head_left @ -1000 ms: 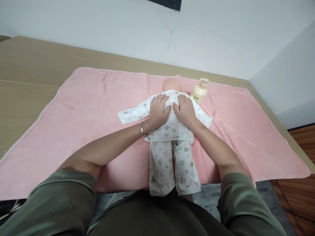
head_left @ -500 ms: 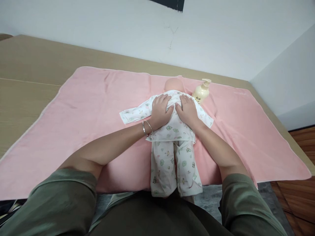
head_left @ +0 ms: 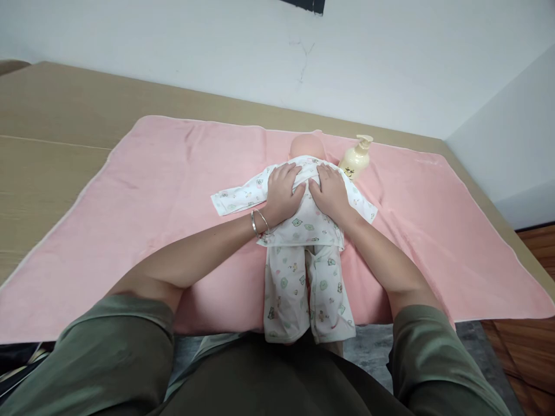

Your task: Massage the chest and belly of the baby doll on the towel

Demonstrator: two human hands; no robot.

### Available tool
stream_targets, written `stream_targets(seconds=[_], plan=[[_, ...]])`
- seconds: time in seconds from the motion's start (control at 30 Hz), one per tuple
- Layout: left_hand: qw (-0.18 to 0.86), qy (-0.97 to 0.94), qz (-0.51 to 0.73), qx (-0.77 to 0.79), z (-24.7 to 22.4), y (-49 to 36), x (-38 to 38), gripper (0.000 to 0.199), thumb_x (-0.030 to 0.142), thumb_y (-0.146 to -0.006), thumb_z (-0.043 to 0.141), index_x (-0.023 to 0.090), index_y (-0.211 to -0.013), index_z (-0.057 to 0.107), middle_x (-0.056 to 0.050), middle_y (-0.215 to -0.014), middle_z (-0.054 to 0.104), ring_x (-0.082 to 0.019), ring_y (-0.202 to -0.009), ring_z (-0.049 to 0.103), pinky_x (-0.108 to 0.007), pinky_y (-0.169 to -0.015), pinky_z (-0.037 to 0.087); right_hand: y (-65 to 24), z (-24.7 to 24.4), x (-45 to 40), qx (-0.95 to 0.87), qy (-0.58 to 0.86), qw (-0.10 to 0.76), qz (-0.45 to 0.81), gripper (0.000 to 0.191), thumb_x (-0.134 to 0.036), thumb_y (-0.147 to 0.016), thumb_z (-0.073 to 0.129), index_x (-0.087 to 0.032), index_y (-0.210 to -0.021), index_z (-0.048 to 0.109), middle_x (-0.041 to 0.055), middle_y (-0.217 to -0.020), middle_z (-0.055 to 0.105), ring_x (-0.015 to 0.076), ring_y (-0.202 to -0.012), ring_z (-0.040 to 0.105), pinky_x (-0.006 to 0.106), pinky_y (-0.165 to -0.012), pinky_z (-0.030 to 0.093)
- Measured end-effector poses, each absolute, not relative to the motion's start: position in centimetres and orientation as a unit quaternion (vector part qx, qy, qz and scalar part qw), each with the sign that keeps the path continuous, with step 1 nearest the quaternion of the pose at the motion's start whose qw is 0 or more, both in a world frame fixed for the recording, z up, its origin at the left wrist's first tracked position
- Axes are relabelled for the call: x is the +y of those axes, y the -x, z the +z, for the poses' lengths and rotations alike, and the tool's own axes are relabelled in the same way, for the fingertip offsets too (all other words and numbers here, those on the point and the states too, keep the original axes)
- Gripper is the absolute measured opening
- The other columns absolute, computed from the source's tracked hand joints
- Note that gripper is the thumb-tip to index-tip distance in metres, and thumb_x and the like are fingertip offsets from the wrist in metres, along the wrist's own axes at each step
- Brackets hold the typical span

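A baby doll (head_left: 307, 145) lies face down on a pink blanket (head_left: 173, 173), its bare head at the far end. It wears a white printed long-sleeved top (head_left: 303, 228) and matching trousers (head_left: 286, 294). My left hand (head_left: 284, 190) rests flat on the left side of the doll's upper back, with a silver bangle at the wrist. On the right side my right hand (head_left: 330, 192) lies the same way, fingers pointing toward the head. The two thumbs are close together but apart. Neither hand grips anything.
A cream pump bottle (head_left: 355, 159) stands on the blanket beyond my right hand, near the doll's shoulder. The blanket covers much of a wooden table (head_left: 87, 86), which meets a white wall (head_left: 217, 46) at the back. The doll's trouser legs reach the front edge by my body.
The view has shifted very slightly. Both hands stay in the same place on the doll's back.
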State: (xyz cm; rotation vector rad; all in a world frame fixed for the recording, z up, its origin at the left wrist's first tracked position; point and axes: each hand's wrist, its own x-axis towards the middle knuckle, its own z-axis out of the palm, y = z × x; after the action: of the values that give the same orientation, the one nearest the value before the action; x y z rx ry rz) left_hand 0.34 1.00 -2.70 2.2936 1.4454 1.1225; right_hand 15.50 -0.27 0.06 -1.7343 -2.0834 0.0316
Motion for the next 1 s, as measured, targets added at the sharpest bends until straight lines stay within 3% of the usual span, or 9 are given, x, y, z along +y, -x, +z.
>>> stream_targets(seconds=[0.3, 1.0], plan=[[0.094, -0.780, 0.377, 0.491, -3.08, -0.25, 1.30, 0.043, 0.035, -0.092, 0.041, 0.021, -0.129, 0.056, -0.009, -0.140, 0.057, -0.027, -0.134, 0.048, -0.046, -0.117, 0.033, -15.59, -0.17, -0.09, -0.751, 0.626, 0.210, 0.010, 0.056, -0.034, -0.096, 0.037, -0.001, -0.140, 0.048, 0.0210, -0.149, 0.050, 0.0335, -0.141, 0.043, 0.051, -0.122, 0.027], [0.095, -0.779, 0.382, 0.489, -3.04, -0.32, 1.12, 0.043, 0.035, -0.093, 0.041, 0.018, -0.130, 0.056, -0.011, -0.141, 0.057, -0.027, -0.134, 0.048, -0.046, -0.117, 0.032, -15.55, 0.11, -0.27, -0.749, 0.631, 0.200, 0.021, 0.055, -0.033, -0.097, 0.036, -0.001, -0.141, 0.047, 0.0213, -0.150, 0.048, 0.0330, -0.143, 0.040, 0.051, -0.122, 0.025]])
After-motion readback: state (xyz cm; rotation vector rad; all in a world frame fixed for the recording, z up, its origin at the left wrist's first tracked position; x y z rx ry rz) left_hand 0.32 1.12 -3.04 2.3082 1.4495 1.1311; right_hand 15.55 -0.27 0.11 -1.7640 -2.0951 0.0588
